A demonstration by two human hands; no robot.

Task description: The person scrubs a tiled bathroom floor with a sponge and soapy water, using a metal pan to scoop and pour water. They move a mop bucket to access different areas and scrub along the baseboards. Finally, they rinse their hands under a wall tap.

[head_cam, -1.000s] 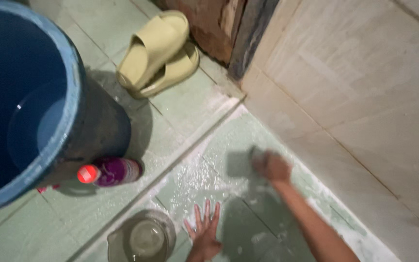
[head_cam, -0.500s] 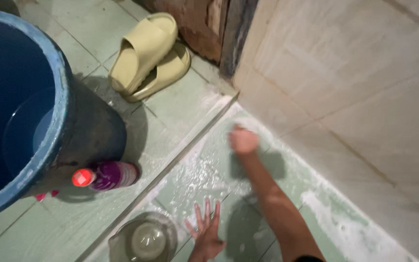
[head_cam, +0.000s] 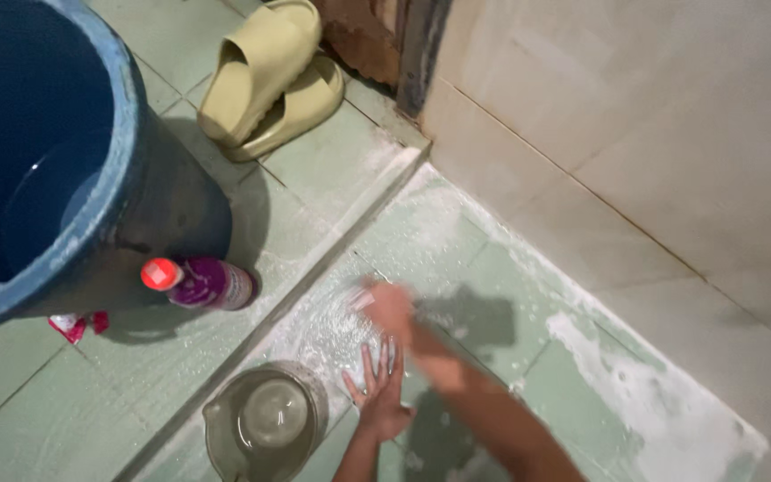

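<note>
The person crouches over a sunken strip of green floor tiles (head_cam: 457, 259) that is wet and streaked with white soapy foam (head_cam: 653, 402). The left hand (head_cam: 378, 393) lies flat on the tiles, fingers spread, palm down, pinching nothing. The right hand (head_cam: 394, 308) sits just beyond it on the foamy patch, blurred; it seems closed over something pale, but I cannot tell what, nor how tight its grip is.

Just left of the left hand, at the near edge, stands a small grey-brown pitcher (head_cam: 265, 424) with water in it. Across the raised step, farther left, a purple bottle with a red cap (head_cam: 196, 282) leans against a big blue tub (head_cam: 73, 178) that holds water. A scrap of red-and-white wrapper (head_cam: 73, 325) pokes out from under the tub. At the far side, a pair of pale yellow slippers (head_cam: 269, 76) lies stacked beside a dark door frame (head_cam: 417, 45). A beige tiled wall (head_cam: 653, 134) rises along the right.
</note>
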